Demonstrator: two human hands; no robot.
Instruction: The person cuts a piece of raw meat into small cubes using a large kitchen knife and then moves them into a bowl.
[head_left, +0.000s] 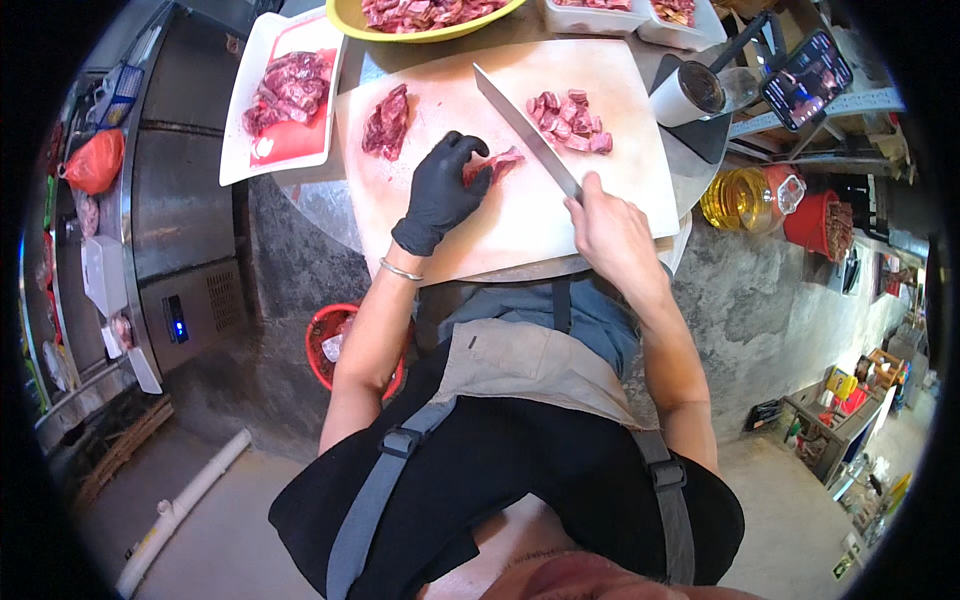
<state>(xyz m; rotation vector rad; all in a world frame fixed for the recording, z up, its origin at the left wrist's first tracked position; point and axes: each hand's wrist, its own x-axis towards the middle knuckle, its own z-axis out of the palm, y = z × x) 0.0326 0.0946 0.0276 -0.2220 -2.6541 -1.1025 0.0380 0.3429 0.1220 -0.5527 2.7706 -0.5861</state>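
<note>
My left hand (448, 187), in a black glove, grips a strip of raw red meat (504, 160) on a white cutting board (480, 240). The strip's thin end sticks out to the right of my fingers. My right hand (611, 229) is bare and holds a long-bladed kitchen knife (525, 131). Its handle is hidden in my fist, and the blade slants up and to the left, just right of the strip. Beyond the blade lies a pile of cut meat cubes (570, 120). A larger uncut piece of meat (385, 124) rests on the board's left side.
A white tray (238, 142) with raw meat stands left of the board. At the far edge are a yellow basin (427, 34) of meat pieces and white plastic containers (596, 21). A white cup (673, 101) and a mounted phone (808, 80) are at right. A red bucket (316, 349) stands below.
</note>
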